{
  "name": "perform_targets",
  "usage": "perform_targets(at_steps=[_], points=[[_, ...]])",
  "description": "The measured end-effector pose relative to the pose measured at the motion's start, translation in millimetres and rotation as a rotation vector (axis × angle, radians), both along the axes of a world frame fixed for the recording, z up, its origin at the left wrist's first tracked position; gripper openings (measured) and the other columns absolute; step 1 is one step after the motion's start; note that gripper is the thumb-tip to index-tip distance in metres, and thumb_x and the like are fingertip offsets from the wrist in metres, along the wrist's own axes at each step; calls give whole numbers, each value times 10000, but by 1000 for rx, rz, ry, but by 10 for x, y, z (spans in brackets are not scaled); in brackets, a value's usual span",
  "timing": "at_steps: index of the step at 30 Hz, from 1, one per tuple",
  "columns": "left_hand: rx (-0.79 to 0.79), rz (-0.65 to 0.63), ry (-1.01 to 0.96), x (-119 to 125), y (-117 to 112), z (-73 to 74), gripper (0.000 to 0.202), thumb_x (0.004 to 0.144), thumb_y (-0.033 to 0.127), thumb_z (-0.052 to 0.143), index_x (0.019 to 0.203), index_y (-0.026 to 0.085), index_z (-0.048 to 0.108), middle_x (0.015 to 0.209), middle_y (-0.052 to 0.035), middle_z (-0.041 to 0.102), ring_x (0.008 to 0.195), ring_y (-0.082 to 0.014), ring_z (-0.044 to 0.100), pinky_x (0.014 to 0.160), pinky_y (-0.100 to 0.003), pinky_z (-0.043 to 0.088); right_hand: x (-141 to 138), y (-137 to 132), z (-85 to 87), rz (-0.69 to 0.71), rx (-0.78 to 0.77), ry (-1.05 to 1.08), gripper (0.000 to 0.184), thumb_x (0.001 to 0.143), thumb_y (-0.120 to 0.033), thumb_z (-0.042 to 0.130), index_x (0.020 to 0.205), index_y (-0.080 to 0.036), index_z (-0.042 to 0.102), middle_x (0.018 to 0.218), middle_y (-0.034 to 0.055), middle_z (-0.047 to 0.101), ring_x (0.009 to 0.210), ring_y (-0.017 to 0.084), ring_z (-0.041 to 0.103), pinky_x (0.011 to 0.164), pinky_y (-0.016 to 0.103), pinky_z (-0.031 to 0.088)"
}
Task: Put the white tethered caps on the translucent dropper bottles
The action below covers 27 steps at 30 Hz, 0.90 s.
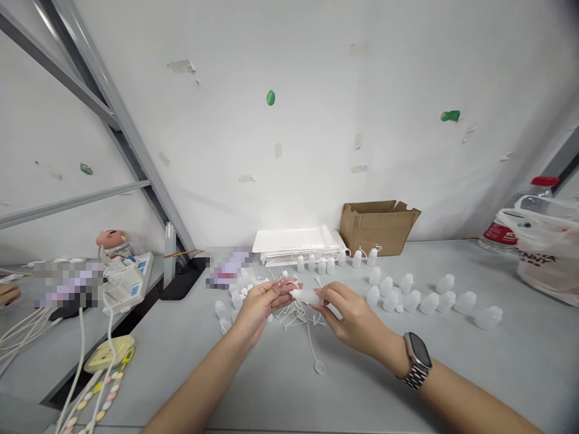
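Note:
Between my hands, a small white squeeze bottle [308, 296] lies on its side above the table. The fingers of my right hand [346, 310] pinch its base end. My left hand [262, 304] is closed at the nozzle end, with a thin white strap [292, 284] by its fingertips. Whether the left fingers grip the strap or the nozzle is hard to make out. Below them lies a tangle of white straps [296, 314], and one loose strap with a ring [319, 366] rests nearer me. White caps and bottles [237, 298] are heaped beside my left hand.
Several open bottles [429, 303] stand to the right. Capped bottles [357, 259] line up before a cardboard box [377, 228] and a stack of white packets [298, 244]. A plastic bag [549, 253] sits far right. Cables and a power strip [131, 286] occupy the left.

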<state>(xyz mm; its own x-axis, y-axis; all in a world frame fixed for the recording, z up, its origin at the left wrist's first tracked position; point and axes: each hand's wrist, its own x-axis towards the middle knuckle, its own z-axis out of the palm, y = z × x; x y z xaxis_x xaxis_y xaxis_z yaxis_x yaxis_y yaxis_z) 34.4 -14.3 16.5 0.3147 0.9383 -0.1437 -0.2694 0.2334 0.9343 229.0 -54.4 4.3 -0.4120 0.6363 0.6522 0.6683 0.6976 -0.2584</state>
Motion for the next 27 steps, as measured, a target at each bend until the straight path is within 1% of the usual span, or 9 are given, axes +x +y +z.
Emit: perform_targets(at_steps=[8,12,18,22,27], points=[[13,-7,9,0,-4,6,280,702,350,660,870,127,680,893,-88,716,838,-184,656,848,-290,469,-7,-10,5,-9,-6,8,125,860,-154,426,950,-162,512,783,79,567,711,184,527,616,324,477],[21,5,21,13,-3,5,277,694,352,665,848,123,684,882,-93,717,830,-192,658,843,-296,471,-12,-4,-1,-13,4,-4,118,853,-146,437,944,-151,512,781,86,570,704,186,518,606,324,476],[46,19,49,33,0,-66,306,692,365,661,878,124,680,904,-103,712,844,-204,655,845,-311,465,-26,-26,-16,-33,36,-57,123,847,-120,420,908,-137,526,773,99,567,706,195,510,603,328,473],[48,14,63,67,-6,-109,332,697,372,651,918,126,669,961,-114,696,900,-221,639,852,-326,456,-42,-24,-37,-38,22,-61,111,848,-118,420,890,-139,521,770,95,565,700,192,512,601,320,468],[59,32,46,107,-50,-149,346,712,378,634,959,137,657,1023,-112,675,977,-222,609,891,-329,433,-63,-12,-82,-48,55,-41,99,851,-129,416,892,-158,501,732,80,560,665,191,504,573,308,453]])
